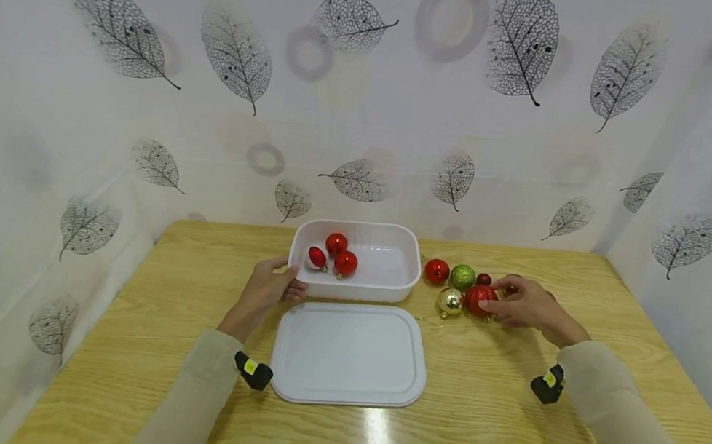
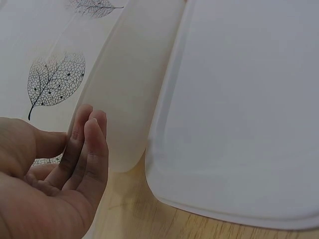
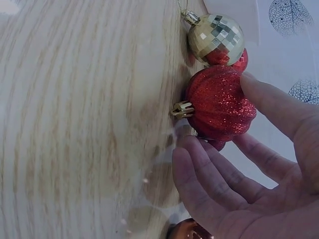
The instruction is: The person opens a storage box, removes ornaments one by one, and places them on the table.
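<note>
Partly covered by the right fingers [image 3: 214, 184] is a ridged red bauble [image 3: 219, 102].

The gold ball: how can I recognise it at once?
On the wooden table, right of the white box, lies a cluster of balls. At its near edge, left of the ribbed red ball, is the gold ball; its mirror-like squares set it apart.

The head camera faced forward and down over the table [image 1: 478, 419] to the curtain [image 1: 395, 109], well back from the work. The left wrist camera [image 1: 253, 371] looked past the left hand [image 2: 62, 174] from close by — it shared the tub [image 2: 130, 89] and lid [image 2: 239, 109] with that wide view. The right wrist camera [image 1: 547, 384], also near, saw the table tipped sideways — and shared the red bauble [image 3: 222, 102].
</note>
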### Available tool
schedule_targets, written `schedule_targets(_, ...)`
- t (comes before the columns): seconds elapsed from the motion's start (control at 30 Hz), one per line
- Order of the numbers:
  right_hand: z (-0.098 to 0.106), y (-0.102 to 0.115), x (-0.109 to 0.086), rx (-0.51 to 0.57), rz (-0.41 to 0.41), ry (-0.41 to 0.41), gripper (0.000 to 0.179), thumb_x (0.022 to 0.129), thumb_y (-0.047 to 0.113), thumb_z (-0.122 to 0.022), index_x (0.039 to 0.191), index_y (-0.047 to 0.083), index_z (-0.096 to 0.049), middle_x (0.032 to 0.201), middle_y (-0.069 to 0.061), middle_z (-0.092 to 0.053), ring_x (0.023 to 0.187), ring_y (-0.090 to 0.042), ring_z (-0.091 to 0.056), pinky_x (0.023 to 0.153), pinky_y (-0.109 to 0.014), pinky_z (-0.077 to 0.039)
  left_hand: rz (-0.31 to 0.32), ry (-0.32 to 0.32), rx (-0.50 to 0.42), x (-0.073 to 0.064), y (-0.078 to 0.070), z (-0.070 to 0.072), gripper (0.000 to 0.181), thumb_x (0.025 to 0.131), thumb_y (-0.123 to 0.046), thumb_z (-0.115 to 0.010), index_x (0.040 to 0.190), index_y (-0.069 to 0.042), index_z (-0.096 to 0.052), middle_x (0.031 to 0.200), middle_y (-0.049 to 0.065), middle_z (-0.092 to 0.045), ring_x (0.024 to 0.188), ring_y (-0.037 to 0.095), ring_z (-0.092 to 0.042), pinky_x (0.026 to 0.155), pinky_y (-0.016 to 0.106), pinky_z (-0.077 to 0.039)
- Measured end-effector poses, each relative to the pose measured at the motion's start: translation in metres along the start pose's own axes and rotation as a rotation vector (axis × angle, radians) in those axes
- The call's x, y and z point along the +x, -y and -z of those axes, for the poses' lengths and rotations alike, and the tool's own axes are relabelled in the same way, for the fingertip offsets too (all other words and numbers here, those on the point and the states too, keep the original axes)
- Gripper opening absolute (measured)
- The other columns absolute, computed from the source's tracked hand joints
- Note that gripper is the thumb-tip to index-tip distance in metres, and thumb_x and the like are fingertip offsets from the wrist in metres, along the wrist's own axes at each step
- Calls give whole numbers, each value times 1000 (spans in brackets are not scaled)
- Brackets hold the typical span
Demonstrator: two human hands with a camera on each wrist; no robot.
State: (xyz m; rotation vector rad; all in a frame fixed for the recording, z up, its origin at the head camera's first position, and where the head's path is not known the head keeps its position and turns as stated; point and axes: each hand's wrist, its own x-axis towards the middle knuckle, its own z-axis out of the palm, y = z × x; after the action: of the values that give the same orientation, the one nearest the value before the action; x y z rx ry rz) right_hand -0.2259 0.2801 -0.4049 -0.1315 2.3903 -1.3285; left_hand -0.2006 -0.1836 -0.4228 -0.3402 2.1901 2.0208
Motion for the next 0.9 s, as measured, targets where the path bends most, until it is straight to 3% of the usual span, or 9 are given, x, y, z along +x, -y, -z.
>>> schedule_targets(0.17,2,4,-2,-10,17,12,68,96,28,-73,144,-8,-41,123,-30,-61,101,-36,-68,84,-47,-62,-3,0,1,-1,0,0,46,108,-14,-49,148,7,-42,88,15,-73,72,15,-71,70,24,-62)
schedule_targets(0.5,11,14,-1,-41,51,7,71,97,29,-71,147,-9,-37,142,-36,-46,99,-33,-68,87,-46,-61,9,-6,6,0,-1,1,46,108,-14,-50,149,6,-42,88,14,-73,73,15,-71,71,24,-62)
schedule_targets(0.77,16,40,3,-75,44,-13,69,96,33,-72,145,-5,-42,130,-30,-59,95,-32,-67,79,-41,-62,16,-19,15,0,-1,-1,45,108,-14,-50,148,5,-44,87,14,-73,72,16,-72,70,25,-62)
schedule_targets(0.9,14,57,6,-88,54,-6,64,97,34,-70,144,-1,-44,132,-28,-59,95,-35,-66,75,-38,-60,22,-20,14,0,-1,-1,44,108,-14,-50,149,4,-44,86,13,-73,72,16,-71,69,25,-62)
